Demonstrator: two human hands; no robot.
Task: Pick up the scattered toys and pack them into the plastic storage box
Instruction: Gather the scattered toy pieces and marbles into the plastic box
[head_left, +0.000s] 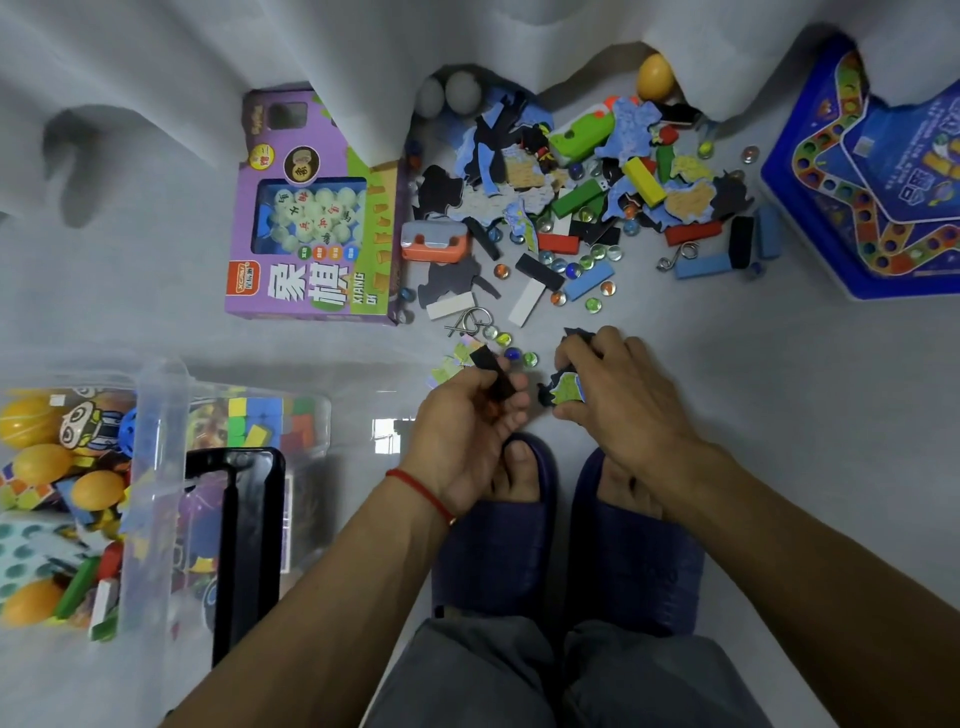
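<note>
The left hand (467, 426) is curled round a black block (493, 375), pinching it between thumb and fingers just above the floor (779, 405). The right hand (621, 395) grips a stack of puzzle pieces (566, 388), its fingers bent over their top edge. Both hands hang over two blue slippers (566, 545) near the middle of the floor. Beyond the hands lies the toy pile (582, 208): coloured blocks, marbles, more puzzle pieces and wire rings, reaching to the curtain (363, 47) at the far edge. A purple game box (311, 223) lies just left of the pile, a blue board (878, 187) at the far right edge. The clear storage box (156, 467) stands at the left edge, well apart from the hands, already holding yellow balls, blocks and cards, with a black handle (244, 545) on its near side.
</note>
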